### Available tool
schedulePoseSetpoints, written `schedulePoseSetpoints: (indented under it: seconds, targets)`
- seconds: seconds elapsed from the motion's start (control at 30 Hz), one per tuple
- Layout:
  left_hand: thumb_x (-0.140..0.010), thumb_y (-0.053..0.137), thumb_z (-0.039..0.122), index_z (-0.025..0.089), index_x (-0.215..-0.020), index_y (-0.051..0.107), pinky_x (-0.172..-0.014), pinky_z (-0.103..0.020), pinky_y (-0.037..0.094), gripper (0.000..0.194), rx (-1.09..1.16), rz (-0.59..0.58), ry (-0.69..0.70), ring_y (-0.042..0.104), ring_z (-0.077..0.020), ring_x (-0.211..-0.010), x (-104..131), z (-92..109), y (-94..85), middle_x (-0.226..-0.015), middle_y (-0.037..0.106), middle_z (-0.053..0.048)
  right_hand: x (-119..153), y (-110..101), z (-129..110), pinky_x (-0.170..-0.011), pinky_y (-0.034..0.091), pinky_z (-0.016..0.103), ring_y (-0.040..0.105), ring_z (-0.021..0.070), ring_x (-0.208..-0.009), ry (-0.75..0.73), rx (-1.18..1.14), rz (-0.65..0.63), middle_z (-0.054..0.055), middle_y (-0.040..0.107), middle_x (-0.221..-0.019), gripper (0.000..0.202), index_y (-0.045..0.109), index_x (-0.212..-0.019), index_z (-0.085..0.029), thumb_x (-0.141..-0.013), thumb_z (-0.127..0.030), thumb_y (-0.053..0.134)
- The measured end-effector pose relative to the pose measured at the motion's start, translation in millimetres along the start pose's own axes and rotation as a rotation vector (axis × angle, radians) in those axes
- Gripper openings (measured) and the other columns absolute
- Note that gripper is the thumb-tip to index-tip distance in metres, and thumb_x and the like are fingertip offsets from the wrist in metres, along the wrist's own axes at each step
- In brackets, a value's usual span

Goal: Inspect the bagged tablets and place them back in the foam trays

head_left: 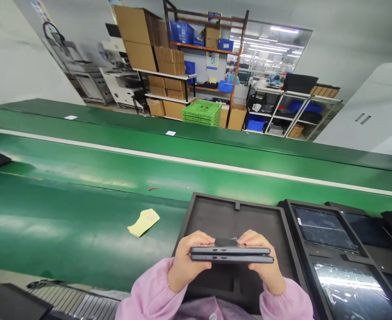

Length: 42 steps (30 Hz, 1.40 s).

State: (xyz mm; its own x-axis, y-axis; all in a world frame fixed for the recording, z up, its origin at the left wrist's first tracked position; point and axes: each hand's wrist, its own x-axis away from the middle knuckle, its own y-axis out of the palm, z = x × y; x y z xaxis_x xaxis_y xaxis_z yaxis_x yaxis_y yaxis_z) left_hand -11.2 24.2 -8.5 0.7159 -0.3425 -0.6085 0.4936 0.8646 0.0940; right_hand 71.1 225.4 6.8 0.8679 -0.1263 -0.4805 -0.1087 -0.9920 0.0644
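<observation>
Two dark, slim tablets (231, 254), one on top of the other, are held edge-on in front of me, their port edges facing me. My left hand (188, 257) grips the left end of the pair, thumb below and fingers above. At the right end my right hand (263, 258) pinches them in the same way. Beneath the tablets lies a black foam tray (212, 211) with raised walls. Parts of the tray are hidden by my hands and the tablets.
To the right, another black foam tray (338, 257) holds tablets with glossy screens (325, 229). A torn yellow paper (144, 223) and a small red piece (153, 189) lie on the green bench (65, 235). Green crates (201, 111) are stacked beyond it. Rollers (72, 300) show at lower left.
</observation>
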Motion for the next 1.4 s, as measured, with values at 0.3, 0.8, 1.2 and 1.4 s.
schedulePoseSetpoints:
  seconds: [0.3,0.8,1.2,1.4]
  targets:
    - [-0.064,0.074,0.046,0.021,-0.094,0.063,-0.068,-0.034,0.054,0.04,0.006,-0.012,-0.02,0.066,-0.0222,-0.075,-6.3,4.9,1.9,-0.08,0.069,-0.007,1.6,-6.4,4.2,-0.071,0.046,0.038,0.056,0.0233,-0.082,0.0,0.003,-0.033,0.005,0.063,-0.087,0.034,0.062,-0.099,-0.029,-0.072,-0.048,0.07]
    - [-0.073,0.067,0.046,0.023,-0.095,0.06,-0.07,-0.029,0.055,0.032,-0.076,-0.063,-0.087,0.065,-0.0197,-0.083,-2.1,3.9,-2.2,-0.088,0.068,-0.004,-4.3,-5.3,4.0,-0.07,0.047,0.037,0.059,0.0229,-0.079,-0.02,-0.04,0.0,0.006,0.066,-0.084,0.04,0.063,-0.097,-0.027,-0.065,-0.047,0.077]
    - [-0.077,0.054,0.017,0.025,-0.097,0.048,-0.072,-0.02,0.044,0.023,-0.368,0.241,-0.271,0.054,-0.011,-0.076,-13.4,51.7,30.3,-0.084,0.053,0.003,-2.7,-8.2,5.1,-0.073,0.046,0.036,0.055,0.022,-0.084,0.017,-0.014,-0.043,0.005,0.062,-0.092,0.031,0.06,-0.102,-0.029,-0.076,-0.044,0.069]
    - [-0.087,0.04,0.021,0.024,-0.099,0.047,-0.079,-0.028,0.04,0.014,-0.284,0.238,-0.295,0.05,-0.0149,-0.085,-1.7,45.1,30.3,-0.089,0.052,0.0,0.1,-10.3,6.4,-0.074,0.045,0.036,0.055,0.0221,-0.085,0.001,0.008,-0.045,0.004,0.062,-0.089,0.03,0.06,-0.101,-0.029,-0.076,-0.043,0.069]
